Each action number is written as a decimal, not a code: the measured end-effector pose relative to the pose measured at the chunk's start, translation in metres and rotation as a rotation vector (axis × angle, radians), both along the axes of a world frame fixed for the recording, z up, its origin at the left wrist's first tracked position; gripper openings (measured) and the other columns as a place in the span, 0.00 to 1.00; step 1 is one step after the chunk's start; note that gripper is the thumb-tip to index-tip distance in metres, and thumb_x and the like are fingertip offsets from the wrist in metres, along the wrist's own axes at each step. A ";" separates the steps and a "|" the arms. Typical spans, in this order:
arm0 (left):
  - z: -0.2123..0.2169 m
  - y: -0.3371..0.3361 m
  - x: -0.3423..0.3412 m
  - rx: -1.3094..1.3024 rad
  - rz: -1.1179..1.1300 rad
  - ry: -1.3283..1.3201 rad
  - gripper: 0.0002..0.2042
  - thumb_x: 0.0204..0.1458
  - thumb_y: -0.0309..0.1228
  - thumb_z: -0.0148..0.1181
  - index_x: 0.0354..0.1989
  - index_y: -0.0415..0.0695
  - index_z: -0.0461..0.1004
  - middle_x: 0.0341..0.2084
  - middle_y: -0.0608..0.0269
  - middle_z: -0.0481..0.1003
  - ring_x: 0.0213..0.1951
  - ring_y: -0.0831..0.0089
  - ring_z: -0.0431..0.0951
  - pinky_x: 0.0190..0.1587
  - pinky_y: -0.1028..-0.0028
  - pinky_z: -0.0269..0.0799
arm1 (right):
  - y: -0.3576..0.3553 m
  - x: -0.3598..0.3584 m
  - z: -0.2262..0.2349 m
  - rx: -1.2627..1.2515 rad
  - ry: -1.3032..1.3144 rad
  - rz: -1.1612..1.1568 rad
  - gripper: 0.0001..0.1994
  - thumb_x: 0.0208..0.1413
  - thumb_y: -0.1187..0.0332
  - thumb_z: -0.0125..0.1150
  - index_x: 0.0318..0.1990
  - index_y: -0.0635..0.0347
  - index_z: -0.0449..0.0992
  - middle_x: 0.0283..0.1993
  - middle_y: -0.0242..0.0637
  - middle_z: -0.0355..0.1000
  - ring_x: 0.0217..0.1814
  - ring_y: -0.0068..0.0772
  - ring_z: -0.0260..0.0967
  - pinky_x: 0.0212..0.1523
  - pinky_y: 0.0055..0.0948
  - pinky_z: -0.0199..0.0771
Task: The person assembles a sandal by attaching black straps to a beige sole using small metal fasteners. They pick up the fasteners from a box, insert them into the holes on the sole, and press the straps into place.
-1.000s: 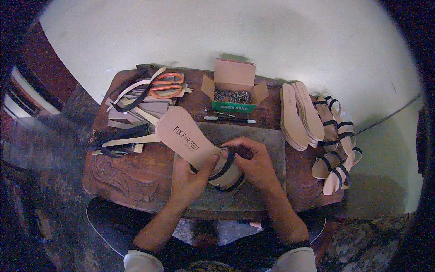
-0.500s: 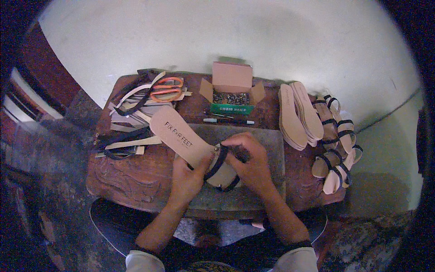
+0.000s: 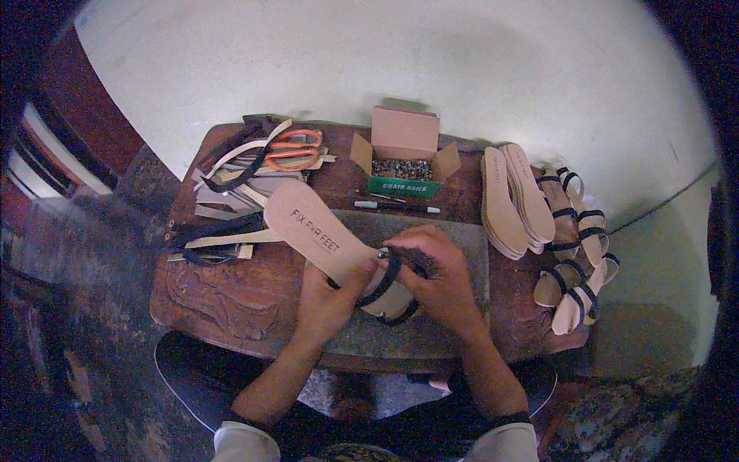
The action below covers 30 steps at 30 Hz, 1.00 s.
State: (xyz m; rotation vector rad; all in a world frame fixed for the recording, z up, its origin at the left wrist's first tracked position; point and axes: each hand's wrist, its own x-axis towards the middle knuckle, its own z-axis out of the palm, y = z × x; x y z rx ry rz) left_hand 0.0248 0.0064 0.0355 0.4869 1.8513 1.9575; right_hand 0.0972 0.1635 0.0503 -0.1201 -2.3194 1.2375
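Observation:
A tan sandal (image 3: 312, 223) with dark lettering on its sole is held over the middle of the table, tilted with one rounded end toward the far left. My left hand (image 3: 329, 299) is closed around the sole's waist from the near side. Two black straps cross its near-right part; a shiny nail head shows at the end of the upper strap (image 3: 380, 287). My right hand (image 3: 443, 269) is closed by that strap's end, thumb and forefinger pinching at it. What lies between the right fingertips is partly hidden.
A dark mat (image 3: 462, 308) lies under my hands on the carved wooden table (image 3: 208, 300). Beyond stand an open green box of nails (image 3: 400, 187) and a marker (image 3: 396, 207). Orange-handled scissors (image 3: 292, 150) top strap scraps at left. Stacked soles (image 3: 504, 208) and finished sandals (image 3: 593, 231) sit right.
The whole scene sits slightly further right in the picture. Both hands keep their grip on the sandal; the right fingers have shifted only slightly at the strap end.

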 end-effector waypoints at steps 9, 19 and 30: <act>0.006 -0.002 0.002 -0.070 -0.077 0.025 0.09 0.52 0.29 0.61 0.40 0.38 0.76 0.35 0.60 0.78 0.37 0.73 0.79 0.40 0.74 0.74 | 0.002 0.002 -0.018 -0.199 -0.111 0.028 0.09 0.49 0.72 0.66 0.38 0.60 0.76 0.34 0.31 0.73 0.38 0.21 0.69 0.40 0.24 0.70; 0.004 0.001 0.000 -0.038 0.056 -0.099 0.11 0.54 0.32 0.60 0.40 0.37 0.75 0.36 0.61 0.77 0.38 0.73 0.77 0.41 0.75 0.71 | 0.015 0.009 0.009 -0.163 -0.199 0.080 0.11 0.50 0.77 0.57 0.42 0.60 0.75 0.40 0.36 0.75 0.45 0.30 0.72 0.48 0.29 0.69; -0.005 0.001 -0.007 0.107 0.183 -0.167 0.11 0.56 0.35 0.59 0.37 0.38 0.75 0.33 0.64 0.77 0.35 0.78 0.75 0.39 0.76 0.70 | 0.030 0.022 0.027 0.339 -0.192 0.006 0.18 0.38 0.78 0.62 0.41 0.51 0.78 0.44 0.33 0.72 0.52 0.39 0.66 0.56 0.38 0.60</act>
